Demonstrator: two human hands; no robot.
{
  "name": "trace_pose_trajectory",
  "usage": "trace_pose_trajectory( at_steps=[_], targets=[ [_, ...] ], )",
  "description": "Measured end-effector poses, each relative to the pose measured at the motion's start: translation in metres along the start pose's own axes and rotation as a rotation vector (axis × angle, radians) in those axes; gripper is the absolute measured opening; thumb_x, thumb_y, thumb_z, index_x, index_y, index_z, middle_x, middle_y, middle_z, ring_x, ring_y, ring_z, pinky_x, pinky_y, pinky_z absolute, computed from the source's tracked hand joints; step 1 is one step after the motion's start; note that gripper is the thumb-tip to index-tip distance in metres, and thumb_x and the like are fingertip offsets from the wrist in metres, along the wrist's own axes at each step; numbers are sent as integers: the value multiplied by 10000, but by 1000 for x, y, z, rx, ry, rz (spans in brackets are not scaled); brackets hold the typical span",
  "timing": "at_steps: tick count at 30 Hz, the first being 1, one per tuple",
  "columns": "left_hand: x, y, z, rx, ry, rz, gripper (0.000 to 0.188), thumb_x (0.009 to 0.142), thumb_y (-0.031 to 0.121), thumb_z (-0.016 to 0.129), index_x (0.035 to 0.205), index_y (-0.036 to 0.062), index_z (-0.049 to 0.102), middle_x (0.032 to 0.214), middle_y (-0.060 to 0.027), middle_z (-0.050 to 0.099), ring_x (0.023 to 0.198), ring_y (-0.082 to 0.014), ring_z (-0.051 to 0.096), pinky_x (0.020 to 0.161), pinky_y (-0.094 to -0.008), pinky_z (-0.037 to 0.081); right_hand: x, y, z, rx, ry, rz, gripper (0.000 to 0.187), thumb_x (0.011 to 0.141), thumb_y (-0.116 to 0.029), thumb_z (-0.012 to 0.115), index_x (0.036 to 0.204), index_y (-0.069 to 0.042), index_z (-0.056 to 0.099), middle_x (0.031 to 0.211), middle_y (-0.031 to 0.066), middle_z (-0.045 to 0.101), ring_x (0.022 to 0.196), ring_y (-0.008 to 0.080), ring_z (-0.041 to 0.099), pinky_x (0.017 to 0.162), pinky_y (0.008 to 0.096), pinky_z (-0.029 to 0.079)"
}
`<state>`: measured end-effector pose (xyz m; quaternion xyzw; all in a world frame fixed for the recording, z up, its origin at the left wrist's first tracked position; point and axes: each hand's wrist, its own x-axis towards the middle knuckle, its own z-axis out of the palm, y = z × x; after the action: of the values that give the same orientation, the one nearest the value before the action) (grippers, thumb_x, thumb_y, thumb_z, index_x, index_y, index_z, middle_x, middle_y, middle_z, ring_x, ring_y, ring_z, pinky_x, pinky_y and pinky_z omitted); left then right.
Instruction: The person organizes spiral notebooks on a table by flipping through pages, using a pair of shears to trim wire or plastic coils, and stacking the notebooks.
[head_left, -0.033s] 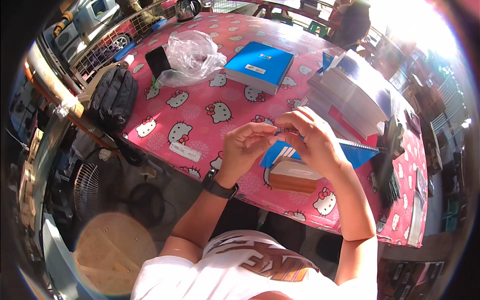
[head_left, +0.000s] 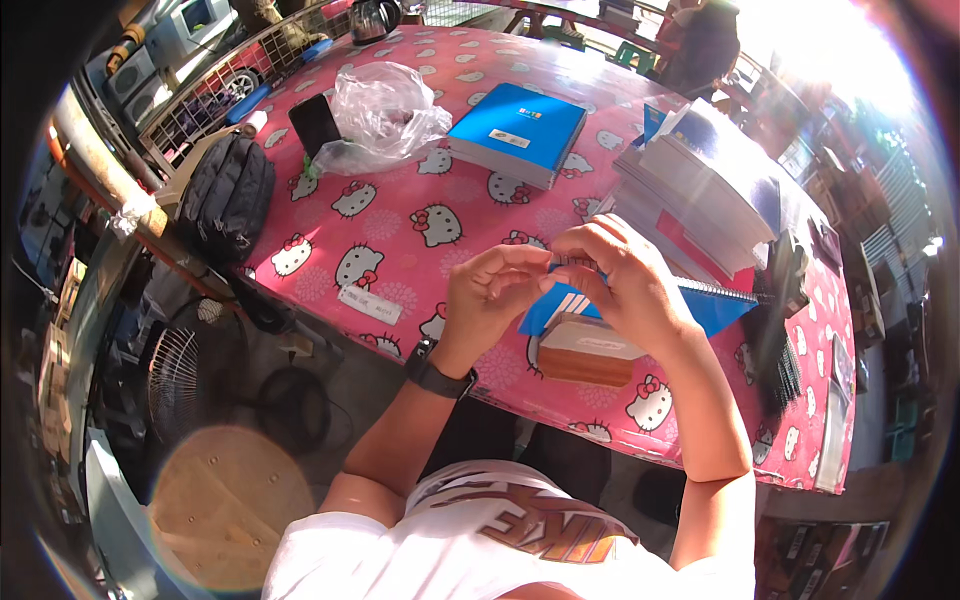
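Note:
My left hand (head_left: 492, 298) and my right hand (head_left: 622, 272) meet above the near part of the table, fingertips pinched close together. Whatever lies between them is too small to make out. Under my right hand is a blue spiral notebook (head_left: 718, 310), partly covered by that hand and wrist. In front of it sits a small block (head_left: 588, 368) with a wood-brown side and a pale top. To the left, a white paper strip (head_left: 370, 303) with writing lies near the table edge. Beyond my hands rests a thick blue book (head_left: 530, 118).
A stack of thick books (head_left: 705, 170) stands at the right. Farther left are a clear plastic bag (head_left: 385, 115), a black phone (head_left: 314, 124) and a dark backpack (head_left: 228, 200). Below the table's left side are a fan (head_left: 174, 370) and a round stool (head_left: 232, 510).

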<state>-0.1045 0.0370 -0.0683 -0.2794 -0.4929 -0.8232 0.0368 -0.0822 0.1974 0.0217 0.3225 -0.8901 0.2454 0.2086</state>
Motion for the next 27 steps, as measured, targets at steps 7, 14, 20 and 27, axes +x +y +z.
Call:
trace_pose_trajectory(
  at_steps=[7, 14, 20, 27],
  targets=[
    [2, -6, -3, 82, 7, -13, 144, 794, -42, 656, 925, -9, 609, 859, -49, 629, 786, -78, 594, 676, -211, 484, 1, 3, -7, 89, -70, 31, 178, 763, -116, 662, 896, -63, 557, 803, 91, 556, 807, 287, 556, 662, 375, 463],
    [-3, -13, 2, 143, 31, 30, 150, 774, -59, 660, 904, -4, 606, 852, -55, 631, 770, -91, 594, 670, -222, 481, -4, 0, -10, -39, -90, -35, 181, 771, -140, 653, 892, -65, 540, 818, 74, 560, 799, 271, 565, 632, 371, 485],
    [-5, -7, -1, 335, 69, 218, 146, 768, -48, 667, 893, -4, 604, 864, -74, 628, 802, -123, 585, 694, -252, 468, 11, -7, -19, -75, -211, -132, 202, 735, -135, 659, 853, -66, 512, 857, 91, 500, 818, 291, 563, 653, 384, 497],
    [-9, -19, 8, 215, 102, 183, 110, 836, 11, 639, 927, 5, 577, 899, -40, 583, 774, -70, 520, 676, -206, 429, 10, 0, -13, -49, -184, -114, 153, 745, -127, 649, 792, -50, 525, 822, 94, 505, 798, 298, 561, 635, 389, 480]
  ],
)
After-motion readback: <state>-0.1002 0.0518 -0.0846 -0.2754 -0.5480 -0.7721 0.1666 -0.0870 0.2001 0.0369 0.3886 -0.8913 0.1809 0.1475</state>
